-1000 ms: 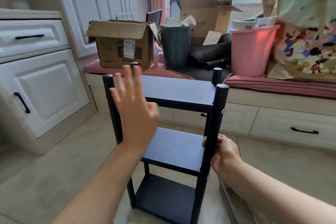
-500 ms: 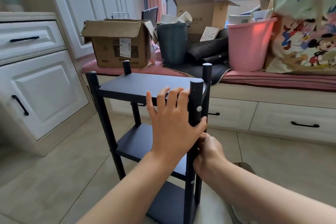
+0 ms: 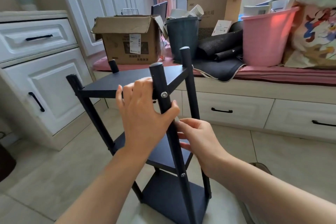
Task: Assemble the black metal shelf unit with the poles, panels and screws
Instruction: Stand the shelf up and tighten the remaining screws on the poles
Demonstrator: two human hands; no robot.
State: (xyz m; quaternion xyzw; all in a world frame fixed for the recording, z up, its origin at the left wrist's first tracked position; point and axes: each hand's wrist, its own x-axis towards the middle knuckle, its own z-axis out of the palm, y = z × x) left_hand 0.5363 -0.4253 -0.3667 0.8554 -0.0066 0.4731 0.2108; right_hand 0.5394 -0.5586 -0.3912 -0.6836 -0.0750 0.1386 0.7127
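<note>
Black metal three-tier shelf unit [image 3: 127, 85] looks assembled; left hand [image 3: 143, 114] now joins right hand [image 3: 198, 138], both grips wrapped on its near black pole [image 3: 164, 100].

two bare forearms, seen from above
left hand [image 3: 143, 114] and right hand [image 3: 201, 138] ungloved, no sleeves, rings or watch visible.
</note>
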